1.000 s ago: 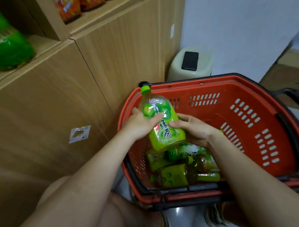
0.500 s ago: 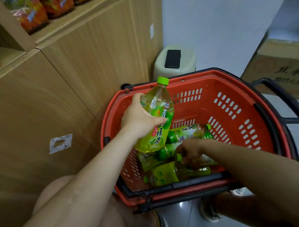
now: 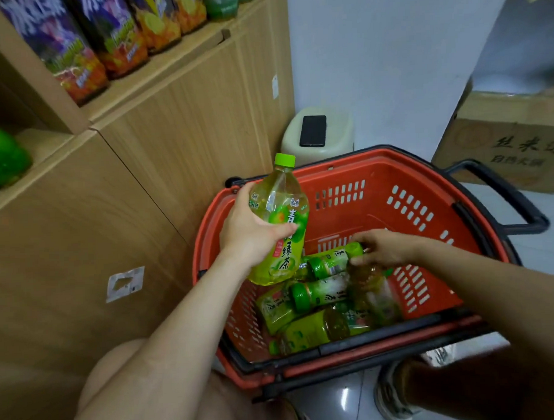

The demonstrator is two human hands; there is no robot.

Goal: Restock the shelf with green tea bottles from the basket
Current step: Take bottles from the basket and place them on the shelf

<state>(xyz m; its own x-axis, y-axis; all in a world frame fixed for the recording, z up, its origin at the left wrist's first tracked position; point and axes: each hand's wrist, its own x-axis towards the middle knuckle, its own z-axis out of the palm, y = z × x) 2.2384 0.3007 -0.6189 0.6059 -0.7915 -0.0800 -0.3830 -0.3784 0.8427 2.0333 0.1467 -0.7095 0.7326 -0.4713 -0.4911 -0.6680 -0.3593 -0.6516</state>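
Head view: the left hand (image 3: 251, 230) is clamped around a green tea bottle (image 3: 278, 222), held upright with its green cap up, over the left rim of the red basket (image 3: 394, 173) at the centre of the frame. Lower right of it, the right hand (image 3: 382, 248) reaches into the basket, its fingers closed on the end of a lying bottle (image 3: 330, 263). More bottles (image 3: 312, 313) lie piled on the basket floor. Wooden shelf (image 3: 169, 97) at upper left carries snack bags (image 3: 81, 56).
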